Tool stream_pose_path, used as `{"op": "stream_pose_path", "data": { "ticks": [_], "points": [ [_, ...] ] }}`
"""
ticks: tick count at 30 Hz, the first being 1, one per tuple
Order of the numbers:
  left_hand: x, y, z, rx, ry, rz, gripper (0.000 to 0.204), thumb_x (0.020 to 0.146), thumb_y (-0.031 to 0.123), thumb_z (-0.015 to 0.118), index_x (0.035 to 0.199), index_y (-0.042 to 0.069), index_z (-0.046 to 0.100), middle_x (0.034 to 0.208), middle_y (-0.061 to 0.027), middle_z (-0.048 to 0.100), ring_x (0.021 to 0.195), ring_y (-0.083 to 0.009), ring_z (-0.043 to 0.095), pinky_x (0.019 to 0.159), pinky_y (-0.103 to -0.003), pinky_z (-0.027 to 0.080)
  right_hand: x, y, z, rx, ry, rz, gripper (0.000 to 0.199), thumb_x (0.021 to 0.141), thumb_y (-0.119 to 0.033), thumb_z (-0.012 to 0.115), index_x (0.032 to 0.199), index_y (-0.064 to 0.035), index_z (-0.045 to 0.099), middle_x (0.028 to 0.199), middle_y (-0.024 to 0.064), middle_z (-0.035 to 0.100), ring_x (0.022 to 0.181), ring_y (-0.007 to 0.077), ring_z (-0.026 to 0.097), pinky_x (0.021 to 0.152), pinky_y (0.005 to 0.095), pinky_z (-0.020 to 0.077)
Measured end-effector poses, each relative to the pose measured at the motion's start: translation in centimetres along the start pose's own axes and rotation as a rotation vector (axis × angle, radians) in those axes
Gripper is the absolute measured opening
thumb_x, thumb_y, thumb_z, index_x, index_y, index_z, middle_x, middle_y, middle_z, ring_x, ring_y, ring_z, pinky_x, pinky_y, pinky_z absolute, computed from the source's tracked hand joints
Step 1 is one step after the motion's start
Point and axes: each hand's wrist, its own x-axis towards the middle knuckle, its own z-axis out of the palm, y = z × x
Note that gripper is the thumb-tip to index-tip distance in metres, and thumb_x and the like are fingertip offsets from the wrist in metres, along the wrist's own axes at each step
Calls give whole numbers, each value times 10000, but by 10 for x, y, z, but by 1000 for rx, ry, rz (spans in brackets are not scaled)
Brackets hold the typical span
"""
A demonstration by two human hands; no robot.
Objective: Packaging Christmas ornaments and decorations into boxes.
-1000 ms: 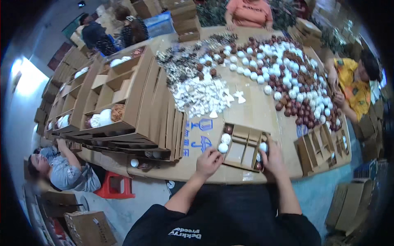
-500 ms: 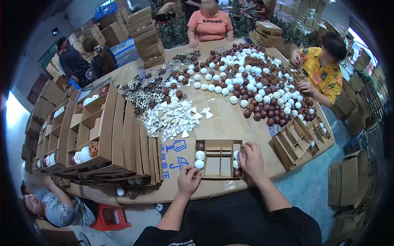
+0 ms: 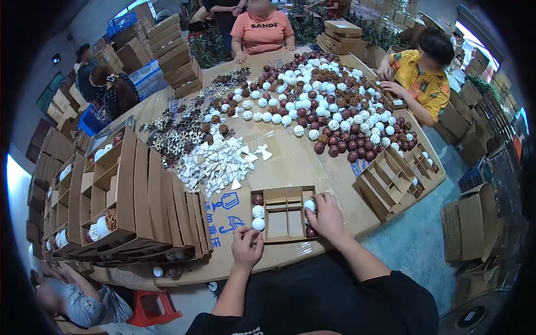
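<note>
A shallow cardboard compartment box (image 3: 286,215) lies on the table before me. Its left column has a dark red ball (image 3: 257,199), a white woven ball (image 3: 258,211) and a smooth white ball (image 3: 258,224). My left hand (image 3: 247,247) is closed on the near left corner, fingers curled and covering it. Over the right column, my right hand (image 3: 328,218) has thumb and fingers around another white ball (image 3: 310,205). A dark red ball (image 3: 311,231) shows below that hand. The middle compartments hold nothing.
White angel-shaped pieces (image 3: 215,162), snowflake pieces (image 3: 190,131) and a heap of mixed balls (image 3: 335,111) spread beyond the box. Stacked filled boxes (image 3: 111,195) stand left; divided boxes (image 3: 388,181) lean at right. A co-worker in yellow (image 3: 421,84) handles a box; another stands opposite (image 3: 262,33).
The whole view has shifted, so the table appears farther left. My right thumb and fingers have moved in around the white ball. My left hand stays at the box corner.
</note>
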Motion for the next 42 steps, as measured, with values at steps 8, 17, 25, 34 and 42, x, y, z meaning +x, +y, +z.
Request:
{"op": "stream_pose_path", "data": {
  "ticks": [8,17,25,34,42],
  "points": [
    [-1,8,-1,-26,-47,-81,195,842,56,728,1029,30,678,1023,-164,565,899,-307,611,744,-377,533,4,21,9,53,-84,54,376,885,-299,728,1169,-56,689,1088,199,617,1067,404,599,944,484,514],
    [-8,0,-3,-49,-43,-229,509,836,152,738,1297,21,566,1013,-130,567,746,-240,560,605,-339,479,8,21,13,165,48,-26,338,859,-267,729,1161,-116,721,1032,147,642,933,353,650,821,450,540],
    [-5,-4,9,-163,-97,-307,600,864,173,708,1398,-13,509,1008,-105,586,790,-216,580,651,-337,488,-5,42,20,360,191,5,389,863,-134,713,1249,-92,698,1128,163,645,996,333,675,853,386,555],
    [1,-3,10,0,-86,-142,564,898,159,648,1405,-52,520,1015,-134,570,784,-236,567,685,-351,475,-3,38,14,356,157,15,362,903,-217,700,1253,-129,681,1119,106,637,949,286,691,818,384,563],
    [0,-6,3,-31,-79,-141,563,937,160,592,1438,-78,496,1052,-179,572,922,-320,577,831,-399,486,-2,34,20,382,157,20,281,884,-210,719,1155,-134,728,1104,93,646,958,287,696,813,376,567]
  ]
}}
